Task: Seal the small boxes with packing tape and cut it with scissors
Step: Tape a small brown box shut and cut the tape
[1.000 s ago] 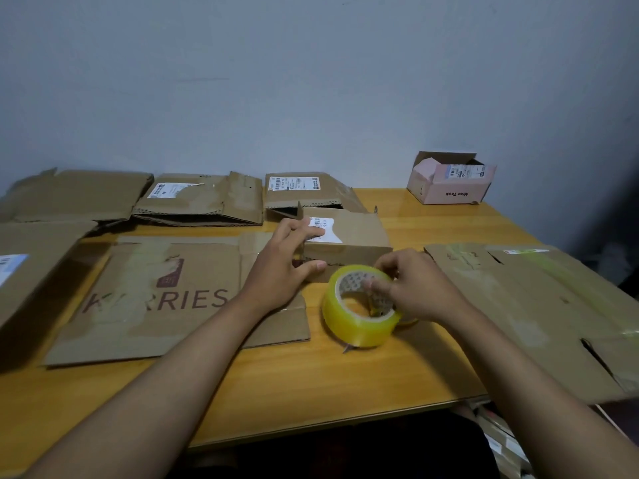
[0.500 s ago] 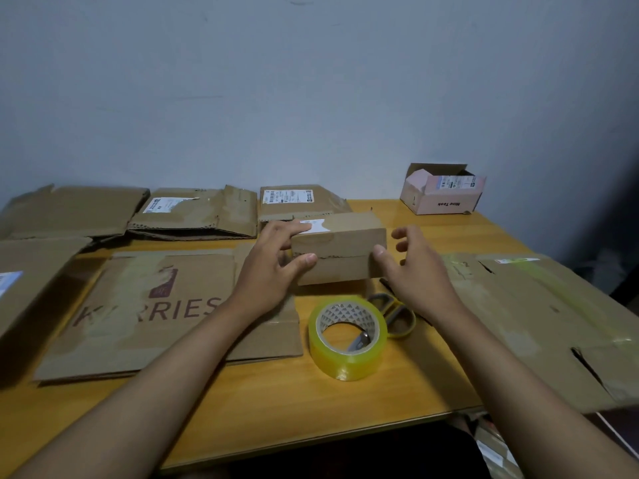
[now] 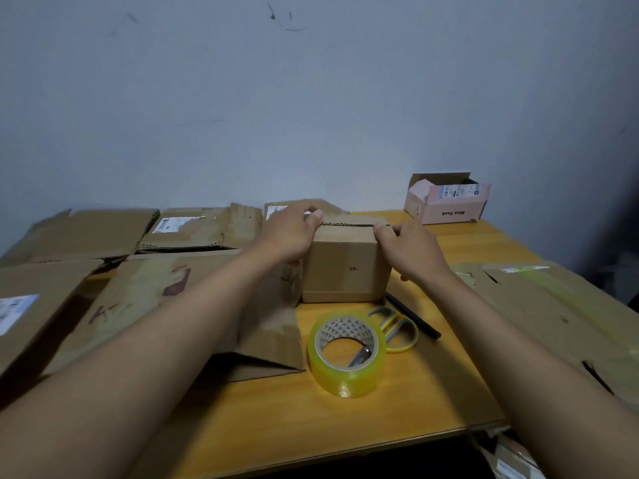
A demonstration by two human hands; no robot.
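Your left hand (image 3: 292, 233) and right hand (image 3: 409, 250) both grip the small box (image 3: 345, 267), thumbs pressing its top edge.

Wooden table (image 3: 345, 426), flattened cardboard (image 3: 173, 305), tape roll (image 3: 345, 354), scissors (image 3: 397, 330), small box (image 3: 345, 267)

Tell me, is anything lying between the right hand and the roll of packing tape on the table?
Nothing visible blocks it. The right hand grips the small cardboard box, as does the left hand. The packing tape roll stands on the table just in front of the box; the yellow-handled scissors lie behind and beside the roll.
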